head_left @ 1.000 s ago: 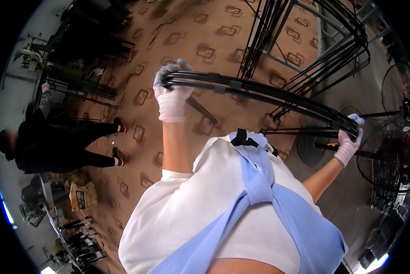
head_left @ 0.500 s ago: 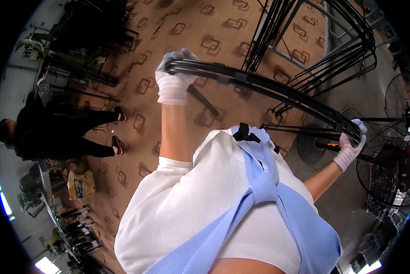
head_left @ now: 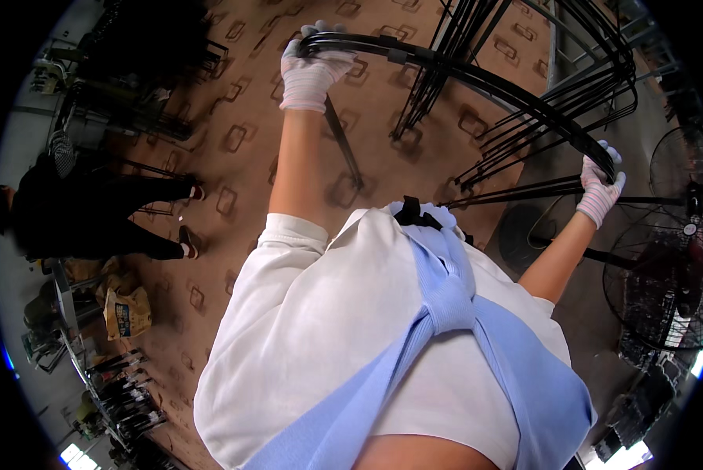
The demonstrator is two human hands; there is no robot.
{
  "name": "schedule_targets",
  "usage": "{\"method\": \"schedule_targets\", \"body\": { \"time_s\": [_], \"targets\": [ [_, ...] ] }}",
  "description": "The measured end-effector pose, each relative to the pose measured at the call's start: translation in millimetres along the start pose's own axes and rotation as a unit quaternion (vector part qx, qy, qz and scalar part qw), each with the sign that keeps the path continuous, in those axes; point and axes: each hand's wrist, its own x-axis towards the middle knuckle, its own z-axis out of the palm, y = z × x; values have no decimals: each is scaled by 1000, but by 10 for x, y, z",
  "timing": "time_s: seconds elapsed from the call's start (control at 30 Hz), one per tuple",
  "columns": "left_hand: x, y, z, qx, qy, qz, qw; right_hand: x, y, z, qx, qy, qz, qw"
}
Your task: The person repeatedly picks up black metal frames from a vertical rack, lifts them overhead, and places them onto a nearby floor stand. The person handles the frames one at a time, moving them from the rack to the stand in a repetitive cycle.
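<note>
A long black metal tube frame [head_left: 477,76] spans the upper part of the view and looks bowed by the lens. Its left end is in the closed grip of my left hand [head_left: 318,66], which wears a pale striped knit glove. My right hand [head_left: 600,184], gloved the same way, grips the other end with its fingers wrapped round the tubes. A dark leg-like bar [head_left: 341,145] slants down below my left hand; whether it joins the frame I cannot tell.
Bundles of black bent tubes [head_left: 594,86] stand by a grey metal rack [head_left: 553,47] beyond the frame. At right is a large wire-guard fan [head_left: 657,258]. Another person [head_left: 93,207] in dark clothes stands at left, near a yellowish sack [head_left: 128,313] and a railing with dark parts.
Both hands have moved up and farther from my body, carrying the black tube frame with them. The frame now covers part of the standing tubes. The grips look unchanged.
</note>
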Motion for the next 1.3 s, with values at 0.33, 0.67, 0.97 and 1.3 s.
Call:
{"method": "schedule_targets", "body": {
  "time_s": [0.33,0.67,0.97,1.3],
  "targets": [
    [-117,-571,185,46,-96,63,992,126,283,106,-81,5,-80,994],
    [57,-762,46,119,-128,125,977,-7,444,116,-112,-79,-88,987],
    [-257,-190,77,121,-25,35,992,-149,258,63,-117,-83,2,990],
    [-734,78,155,57,63,-34,996,-617,-179,-13,-55,-70,118,989]
  ]
}}
